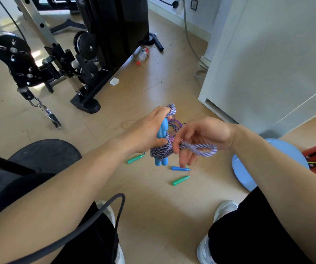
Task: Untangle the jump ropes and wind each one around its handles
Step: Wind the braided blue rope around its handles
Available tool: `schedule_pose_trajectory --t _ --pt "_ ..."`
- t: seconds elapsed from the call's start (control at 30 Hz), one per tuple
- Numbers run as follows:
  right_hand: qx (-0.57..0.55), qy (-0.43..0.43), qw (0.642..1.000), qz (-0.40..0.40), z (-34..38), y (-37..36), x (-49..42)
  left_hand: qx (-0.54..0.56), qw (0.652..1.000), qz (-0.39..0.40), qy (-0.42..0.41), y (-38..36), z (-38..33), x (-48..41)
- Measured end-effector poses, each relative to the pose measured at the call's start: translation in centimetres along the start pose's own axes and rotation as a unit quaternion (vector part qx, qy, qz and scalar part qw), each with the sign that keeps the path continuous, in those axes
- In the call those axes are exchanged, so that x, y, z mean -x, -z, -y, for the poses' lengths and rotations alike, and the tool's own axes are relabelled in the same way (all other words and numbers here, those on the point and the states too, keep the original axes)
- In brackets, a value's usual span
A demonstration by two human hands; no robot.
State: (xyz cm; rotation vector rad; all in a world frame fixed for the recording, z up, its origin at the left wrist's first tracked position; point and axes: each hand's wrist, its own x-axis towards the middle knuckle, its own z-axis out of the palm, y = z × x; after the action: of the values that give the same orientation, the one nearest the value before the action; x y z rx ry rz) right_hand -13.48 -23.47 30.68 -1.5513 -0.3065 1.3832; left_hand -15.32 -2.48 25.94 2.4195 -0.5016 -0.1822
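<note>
while upright in left hand [145, 131], blue handles [163, 128]; rope loop [201, 149] in right hand [206, 135]

We count two light-blue handles [163, 128], two green handles [135, 159] [181, 180], one dark-blue handle [180, 169], one plastic bottle [143, 53] at twelve o'clock.

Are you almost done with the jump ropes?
Not yet. The purple-and-white rope looks mostly wound around its light blue handles, which the left hand grips. The right hand holds a loose loop that is not wrapped yet. Still to do: the thin cords lie tangled on the floor, with green handles and a blue handle lying loose.
</note>
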Motion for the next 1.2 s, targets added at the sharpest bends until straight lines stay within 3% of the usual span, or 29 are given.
schedule_pose_trajectory --t 0.1,0.2,0.27,0.37,0.47,0.53,0.6,0.77,0.9,0.97,1.03,1.1,1.2 --pt "-0.08 0.054 0.995 0.023 -0.1 0.4 0.1 0.074 0.997 -0.004 0.004 0.4 -0.5 0.1" --pt "-0.154 0.138 0.978 -0.008 -0.2 0.6 0.2 0.14 0.99 -0.021 0.006 1.2 -1.4 0.3" --pt "-0.14 0.184 0.971 -0.055 -0.1 0.3 0.2 0.179 0.983 -0.036 0.01 1.7 -1.6 0.4" --pt "-0.041 0.219 0.948 -0.225 0.6 -0.8 -0.2 0.205 0.977 -0.048 0.013 2.1 -2.0 0.6" --pt "0.093 0.189 0.881 -0.424 1.3 -2.0 -1.2 0.183 0.982 -0.048 -0.004 1.7 -2.4 0.8" --pt "0.17 0.149 0.845 -0.484 1.4 -2.4 -1.7 0.122 0.992 -0.041 -0.01 1.2 -2.4 0.7" --pt "0.189 0.129 0.835 -0.5 1.2 -2.5 -2.1 0.088 0.996 -0.034 0.005 0.9 -2.4 0.8" --pt "-0.016 0.196 0.838 -0.509 1.0 -2.4 -3.3 0.146 0.987 -0.06 0.035 0.3 -3.2 0.6" --pt "-0.004 0.23 0.84 -0.492 1.3 -3.5 -4.3 0.2 0.976 -0.069 0.06 -0.4 -4.0 0.4" --pt "-0.077 0.235 0.86 -0.446 1.9 -3.9 -4.0 0.275 0.954 -0.081 0.091 -0.5 -4.5 0.3" --pt "-0.172 0.225 0.877 -0.388 2.4 -4.1 -3.4 0.416 0.894 -0.102 0.135 0.1 -5.4 0.4" --pt "-0.184 0.201 0.876 -0.399 2.6 -3.9 -3.1 0.511 0.832 -0.119 0.18 0.3 -5.2 0.2" --pt "-0.152 0.194 0.861 -0.445 2.5 -4.1 -3.5 0.488 0.835 -0.153 0.205 0.2 -4.1 -0.1"
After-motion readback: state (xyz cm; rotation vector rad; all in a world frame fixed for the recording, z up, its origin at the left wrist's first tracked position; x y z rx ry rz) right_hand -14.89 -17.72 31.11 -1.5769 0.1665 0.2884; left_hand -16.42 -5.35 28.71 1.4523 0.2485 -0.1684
